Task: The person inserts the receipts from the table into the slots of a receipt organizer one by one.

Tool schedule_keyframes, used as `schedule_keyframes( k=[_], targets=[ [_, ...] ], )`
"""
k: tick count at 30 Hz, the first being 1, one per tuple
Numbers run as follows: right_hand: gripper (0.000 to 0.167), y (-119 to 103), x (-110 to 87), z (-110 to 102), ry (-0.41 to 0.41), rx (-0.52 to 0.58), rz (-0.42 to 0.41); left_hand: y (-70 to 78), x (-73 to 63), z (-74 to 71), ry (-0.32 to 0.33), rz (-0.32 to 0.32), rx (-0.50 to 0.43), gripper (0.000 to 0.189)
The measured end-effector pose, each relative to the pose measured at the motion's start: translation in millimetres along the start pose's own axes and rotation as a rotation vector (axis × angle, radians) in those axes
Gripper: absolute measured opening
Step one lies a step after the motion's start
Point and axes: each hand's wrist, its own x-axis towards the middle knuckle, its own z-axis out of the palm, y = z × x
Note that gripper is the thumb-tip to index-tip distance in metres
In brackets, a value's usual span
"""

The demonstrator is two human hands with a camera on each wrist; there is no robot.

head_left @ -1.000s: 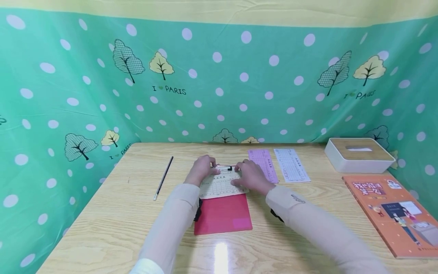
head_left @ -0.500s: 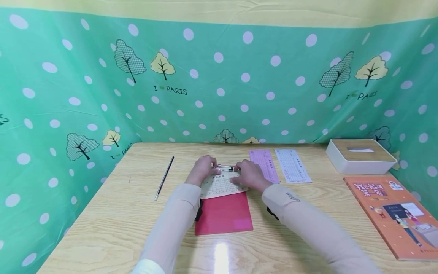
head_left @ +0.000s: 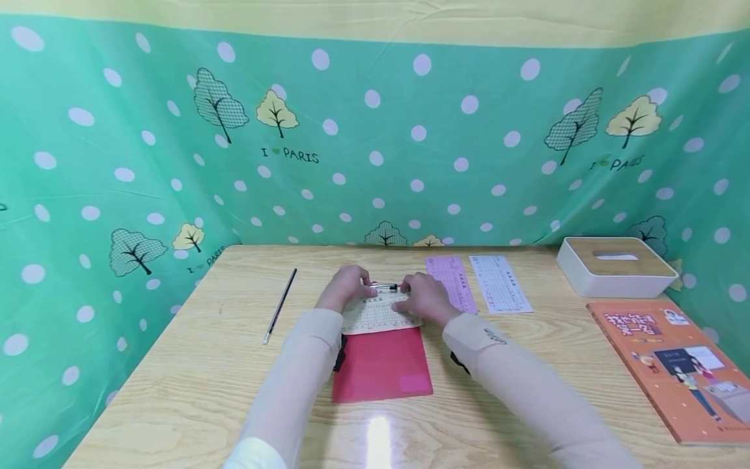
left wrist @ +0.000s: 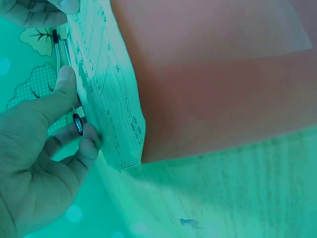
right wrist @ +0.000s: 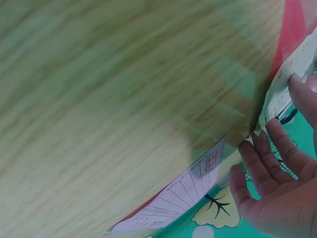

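Note:
A red clipboard (head_left: 382,368) lies at the middle of the table, its metal clip (head_left: 385,287) at the far end. A cream printed form (head_left: 376,318) covers its upper part, with a wavy lower edge in the left wrist view. My left hand (head_left: 347,288) pinches the left end of the clip's wire, thumb over it and fingers curled below its dark tip (left wrist: 78,124). My right hand (head_left: 429,298) grips the form's right side near the clip, thumb (right wrist: 302,94) on the paper and fingertips by its edge. The board's far edge is partly hidden by both hands.
A pencil (head_left: 280,306) lies left of the clipboard. Purple (head_left: 451,283) and white (head_left: 500,283) printed slips lie behind, to the right. At far right stand a tissue box (head_left: 615,267) and an orange book (head_left: 674,371). A dotted green curtain (head_left: 375,143) backs the table.
The form's lower edge has slid slightly away from me, up toward the clip, showing a little more red board. My right forearm has shifted a bit leftward; both hands keep their places at the clip.

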Motion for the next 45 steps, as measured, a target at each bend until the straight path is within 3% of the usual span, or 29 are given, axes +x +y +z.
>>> schedule_keyframes(
  k=[6,19,26,45],
  targets=[
    [0.048,-4.6,4.5,2.0,0.0,-0.003,0.028,-0.2,-2.3,-5.0,-0.017,-0.016,-0.007,0.015],
    [0.046,-9.4,8.9,-1.6,0.005,-0.01,0.06,3.1,2.1,-6.2,-0.019,-0.005,0.071,0.017],
    [0.044,-7.1,12.4,-0.8,0.008,0.0,0.074,2.4,2.9,-1.9,-0.015,-0.01,0.015,0.017],
    [0.047,2.8,16.2,-4.2,-0.002,0.058,0.022,0.4,-0.3,3.5,0.03,0.038,0.04,0.02]
  ],
)
